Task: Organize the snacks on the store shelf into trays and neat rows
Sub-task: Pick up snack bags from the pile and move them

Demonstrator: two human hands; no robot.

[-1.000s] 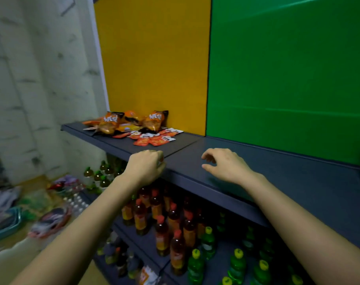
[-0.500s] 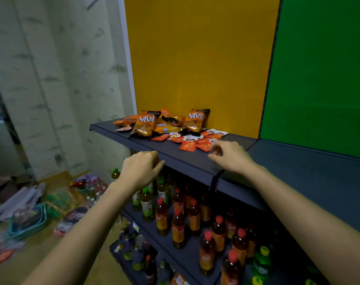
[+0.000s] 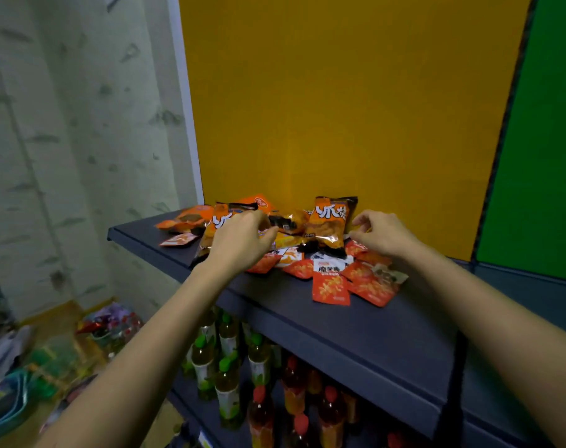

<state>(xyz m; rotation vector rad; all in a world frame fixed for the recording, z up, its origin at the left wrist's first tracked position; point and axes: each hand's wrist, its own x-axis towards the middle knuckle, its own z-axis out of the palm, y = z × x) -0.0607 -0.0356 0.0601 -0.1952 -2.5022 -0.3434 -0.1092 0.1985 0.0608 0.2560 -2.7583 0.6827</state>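
A loose heap of snacks lies on the dark grey shelf (image 3: 356,331) against the yellow back panel. Orange chip bags (image 3: 328,221) stand and lean at the back, and small red sachets (image 3: 330,288) are scattered in front. My left hand (image 3: 239,240) hovers over the left chip bag (image 3: 219,221), fingers curled, covering part of it; I cannot tell if it grips anything. My right hand (image 3: 383,234) is at the heap's right edge, fingers apart and bent above the red sachets, holding nothing.
Below the shelf stand rows of bottles with green caps (image 3: 225,367) and red caps (image 3: 294,392). Goods and a blue basket (image 3: 7,409) lie on the floor at left. A green panel (image 3: 540,156) adjoins the yellow one, and a wall rises on the left.
The view moved left toward the snack heap. Both hands rose from the shelf's front edge and reached onto the pile, left over a chip bag, right at the sachets.
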